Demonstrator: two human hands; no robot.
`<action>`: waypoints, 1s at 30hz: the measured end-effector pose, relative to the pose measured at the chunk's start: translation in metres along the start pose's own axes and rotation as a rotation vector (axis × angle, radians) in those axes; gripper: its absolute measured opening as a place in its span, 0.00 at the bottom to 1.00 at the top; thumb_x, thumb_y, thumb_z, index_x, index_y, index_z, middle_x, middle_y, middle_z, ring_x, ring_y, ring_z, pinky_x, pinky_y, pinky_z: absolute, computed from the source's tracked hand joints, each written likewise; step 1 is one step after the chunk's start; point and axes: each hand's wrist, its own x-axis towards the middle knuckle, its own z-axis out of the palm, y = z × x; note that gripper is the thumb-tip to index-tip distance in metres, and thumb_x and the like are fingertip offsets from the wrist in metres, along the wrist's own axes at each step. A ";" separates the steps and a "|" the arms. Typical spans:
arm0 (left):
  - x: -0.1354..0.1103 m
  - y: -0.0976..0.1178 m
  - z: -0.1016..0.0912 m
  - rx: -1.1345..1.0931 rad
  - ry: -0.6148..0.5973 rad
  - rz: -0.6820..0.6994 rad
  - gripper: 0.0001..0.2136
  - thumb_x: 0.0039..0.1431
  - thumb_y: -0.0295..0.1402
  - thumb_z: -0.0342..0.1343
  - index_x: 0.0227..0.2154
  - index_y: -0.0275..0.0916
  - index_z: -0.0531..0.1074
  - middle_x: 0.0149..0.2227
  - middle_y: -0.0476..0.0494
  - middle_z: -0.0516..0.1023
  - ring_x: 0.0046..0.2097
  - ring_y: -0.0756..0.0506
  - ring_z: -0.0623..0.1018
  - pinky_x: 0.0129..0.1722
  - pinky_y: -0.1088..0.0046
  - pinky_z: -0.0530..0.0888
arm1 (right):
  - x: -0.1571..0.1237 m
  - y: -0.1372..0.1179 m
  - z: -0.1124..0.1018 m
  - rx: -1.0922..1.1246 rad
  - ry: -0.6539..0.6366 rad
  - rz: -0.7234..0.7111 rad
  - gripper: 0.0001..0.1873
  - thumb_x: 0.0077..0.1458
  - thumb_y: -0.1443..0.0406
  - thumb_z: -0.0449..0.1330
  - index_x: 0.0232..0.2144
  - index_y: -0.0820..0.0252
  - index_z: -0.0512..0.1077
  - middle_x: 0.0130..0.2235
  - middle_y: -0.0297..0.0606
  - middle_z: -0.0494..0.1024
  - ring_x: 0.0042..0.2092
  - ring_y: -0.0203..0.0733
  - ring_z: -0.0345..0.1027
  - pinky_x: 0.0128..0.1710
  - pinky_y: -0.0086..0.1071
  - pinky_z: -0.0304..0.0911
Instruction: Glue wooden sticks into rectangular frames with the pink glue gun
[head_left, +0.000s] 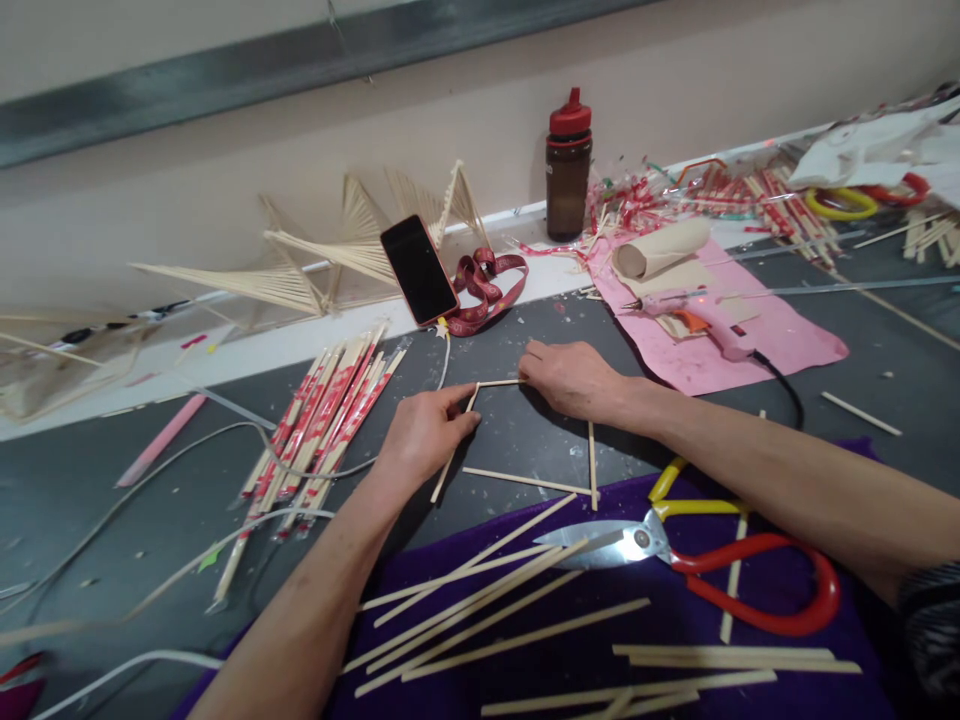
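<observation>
Head view showed our two hands on the dark table (pixel 525 440). Our left hand (pixel 427 435) pinched the top of a slanted stick (pixel 450 462). Our right hand (pixel 570 380) held the end of a short stick (pixel 499 382) in its curled fingers. Both sticks met at a corner between our hands. More sticks and red-handled scissors (pixel 645 540) lay on a purple cloth (pixel 675 625) just below. Chopsticks (pixel 322 420) in red wrappers lay to the left, but their print was too small to read.

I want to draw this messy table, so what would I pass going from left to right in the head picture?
Pink strip → wrapped chopsticks → left hand, pinching a thin stick → right hand → pink glue gun → yellow ring.
</observation>
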 end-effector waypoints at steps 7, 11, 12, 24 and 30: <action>0.000 -0.002 0.001 -0.034 0.001 -0.014 0.21 0.53 0.39 0.54 0.50 0.44 0.72 0.31 0.49 0.80 0.35 0.45 0.77 0.36 0.72 0.68 | 0.000 0.000 0.001 0.001 0.027 -0.016 0.12 0.61 0.67 0.45 0.40 0.62 0.67 0.40 0.43 0.71 0.34 0.39 0.67 0.23 0.31 0.46; 0.000 -0.002 0.001 -0.033 -0.003 -0.015 0.21 0.53 0.40 0.54 0.50 0.44 0.72 0.31 0.49 0.80 0.36 0.45 0.77 0.38 0.73 0.68 | 0.001 0.000 -0.002 0.002 -0.001 -0.018 0.12 0.59 0.69 0.46 0.40 0.62 0.68 0.41 0.43 0.71 0.33 0.38 0.67 0.23 0.30 0.46; 0.000 -0.002 0.002 -0.033 -0.007 -0.014 0.21 0.53 0.40 0.53 0.50 0.44 0.72 0.31 0.49 0.80 0.36 0.45 0.77 0.38 0.73 0.68 | 0.002 0.000 -0.002 0.002 -0.007 -0.018 0.12 0.59 0.70 0.46 0.40 0.62 0.68 0.41 0.43 0.71 0.33 0.38 0.67 0.23 0.30 0.46; 0.001 -0.004 0.001 0.025 0.007 0.016 0.23 0.53 0.44 0.51 0.51 0.43 0.72 0.31 0.47 0.80 0.33 0.45 0.77 0.31 0.73 0.66 | 0.002 0.017 -0.023 0.104 0.032 0.033 0.16 0.61 0.64 0.47 0.37 0.60 0.74 0.40 0.41 0.74 0.36 0.38 0.68 0.29 0.29 0.52; 0.000 -0.006 -0.003 0.022 0.011 0.002 0.26 0.53 0.49 0.48 0.51 0.40 0.71 0.29 0.47 0.79 0.32 0.45 0.76 0.28 0.73 0.64 | -0.017 0.047 -0.054 0.228 0.151 0.107 0.14 0.58 0.66 0.50 0.39 0.61 0.75 0.38 0.38 0.77 0.39 0.37 0.66 0.37 0.29 0.53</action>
